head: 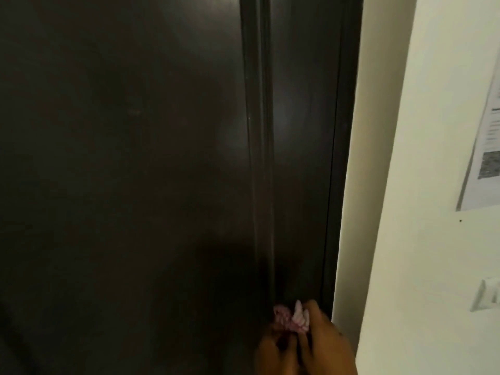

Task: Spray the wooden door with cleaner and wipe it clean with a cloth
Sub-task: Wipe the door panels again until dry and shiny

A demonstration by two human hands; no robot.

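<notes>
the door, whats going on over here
A person is wiping the dark wooden door with a pink and white cloth. One hand, at the bottom of the view, grips the bunched cloth and holds it against the door's vertical edge strip, near the frame. It looks like the right hand, though the blur makes that uncertain. No other hand and no spray bottle is in view. On the pale wall to the right hangs a printed sheet.

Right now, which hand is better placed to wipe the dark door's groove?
The right hand: its fingers already hold the crumpled pink-and-white cloth against the dark wooden door. No left hand shows.
</notes>
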